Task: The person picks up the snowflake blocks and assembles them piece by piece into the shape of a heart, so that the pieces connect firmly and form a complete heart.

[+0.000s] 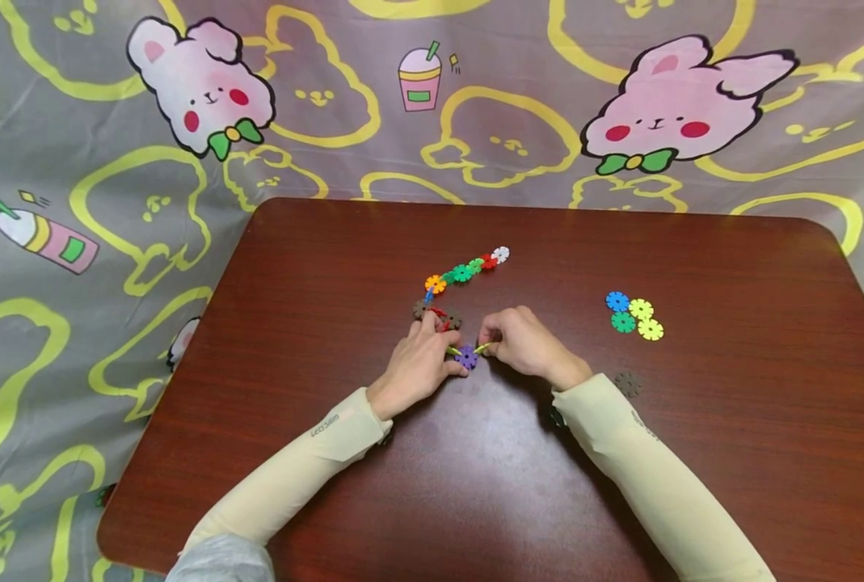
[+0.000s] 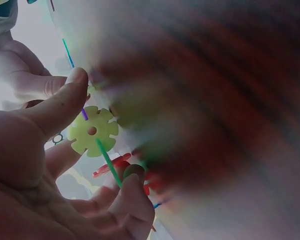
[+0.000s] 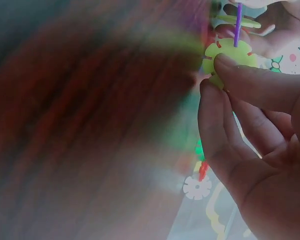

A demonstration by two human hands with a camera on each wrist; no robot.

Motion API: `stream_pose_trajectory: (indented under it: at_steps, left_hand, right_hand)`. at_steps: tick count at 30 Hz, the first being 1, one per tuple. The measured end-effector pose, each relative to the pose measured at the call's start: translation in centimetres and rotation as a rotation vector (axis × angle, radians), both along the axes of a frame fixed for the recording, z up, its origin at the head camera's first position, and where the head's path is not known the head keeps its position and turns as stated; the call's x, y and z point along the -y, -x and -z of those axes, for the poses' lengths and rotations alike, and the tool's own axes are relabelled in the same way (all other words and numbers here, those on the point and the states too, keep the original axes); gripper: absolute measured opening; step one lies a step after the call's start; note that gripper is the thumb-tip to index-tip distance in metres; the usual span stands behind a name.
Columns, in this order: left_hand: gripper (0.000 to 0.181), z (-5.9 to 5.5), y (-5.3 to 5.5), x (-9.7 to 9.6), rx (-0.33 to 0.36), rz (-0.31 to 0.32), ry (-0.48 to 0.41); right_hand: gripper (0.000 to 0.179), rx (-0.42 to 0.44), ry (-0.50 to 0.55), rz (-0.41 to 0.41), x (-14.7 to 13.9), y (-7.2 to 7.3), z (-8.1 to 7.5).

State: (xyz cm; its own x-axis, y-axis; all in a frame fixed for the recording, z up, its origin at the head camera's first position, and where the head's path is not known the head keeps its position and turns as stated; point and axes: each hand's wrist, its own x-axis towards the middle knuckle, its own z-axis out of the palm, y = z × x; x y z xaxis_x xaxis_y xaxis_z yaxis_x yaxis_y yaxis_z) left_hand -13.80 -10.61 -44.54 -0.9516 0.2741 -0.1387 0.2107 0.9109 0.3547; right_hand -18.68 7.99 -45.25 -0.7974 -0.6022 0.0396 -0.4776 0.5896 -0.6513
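Note:
Small notched plastic discs are slotted together into a bent chain on the table. My right hand (image 1: 526, 343) pinches a yellow-green notched disc (image 3: 230, 56) between thumb and fingertips, at the right edge of a purple notched disc (image 1: 467, 357). At the purple disc's left side, my left hand (image 1: 415, 365) holds the chain, thumb by the purple disc and fingers curled about the pieces beside it. There, another yellow-green disc (image 2: 92, 131) meets a green disc (image 2: 109, 164) seen edge-on. Beyond the left fingers, the chain continues through brown, red, blue, orange (image 1: 435, 284) and green discs to a white one (image 1: 500, 255).
Four loose discs lie together at the right: a blue one (image 1: 617, 301), a green one (image 1: 624, 322) and two yellow ones (image 1: 650, 329). A brown disc (image 1: 627, 384) lies beside the right sleeve. Patterned cloth (image 1: 402, 145) hangs behind the brown table (image 1: 752, 388).

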Motion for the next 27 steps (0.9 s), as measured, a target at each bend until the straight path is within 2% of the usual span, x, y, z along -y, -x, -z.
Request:
stream_pose_trajectory:
  at_steps: [12,21,27]
  left_hand:
    - [0.029,-0.04,-0.02,-0.01,0.003,0.022,-0.019]
    - [0.027,0.04,-0.01,0.08,-0.002,0.024,-0.048]
    - [0.033,0.03,-0.03,0.20,0.001,0.028,-0.064]
  right_hand:
    - [0.018,-0.020,-0.035,-0.050,-0.15,0.16,-0.41]
    - [0.019,-0.031,-0.020,-0.073,-0.22,0.37,-0.28]
    - [0.019,-0.039,-0.026,-0.090,-0.10,0.46,-0.42]
